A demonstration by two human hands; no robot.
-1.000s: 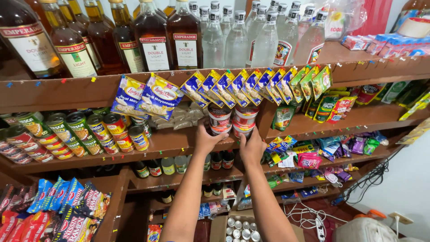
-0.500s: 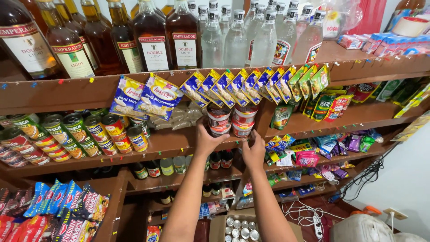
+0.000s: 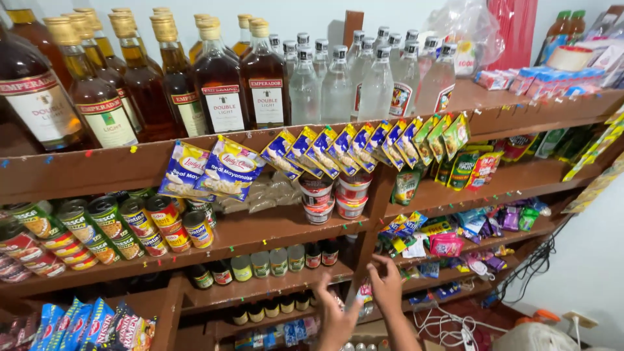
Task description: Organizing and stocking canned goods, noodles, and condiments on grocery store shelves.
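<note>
My left hand [image 3: 333, 313] and my right hand [image 3: 387, 288] are low in the view, in front of the lower shelves, both empty with fingers spread. Above them, on the middle wooden shelf [image 3: 260, 237], stand two short stacks of red-and-white lidded cups [image 3: 335, 197], side by side and apart from both hands. Small dark jars [image 3: 279, 261] line the shelf just left of my left hand. Small colourful packets [image 3: 416, 227] lie on the shelf to the right of my right hand.
Amber bottles [image 3: 214, 91] and clear bottles [image 3: 351, 84] fill the top shelf. Blue and yellow sachet strips [image 3: 351, 146] and two white pouches [image 3: 211, 170] hang from its edge. Stacked tins [image 3: 123, 224] sit at left. White cables [image 3: 455, 322] lie on the floor at right.
Both hands have let go of the cup stacks and dropped down from the middle shelf. The cups stay on the shelf.
</note>
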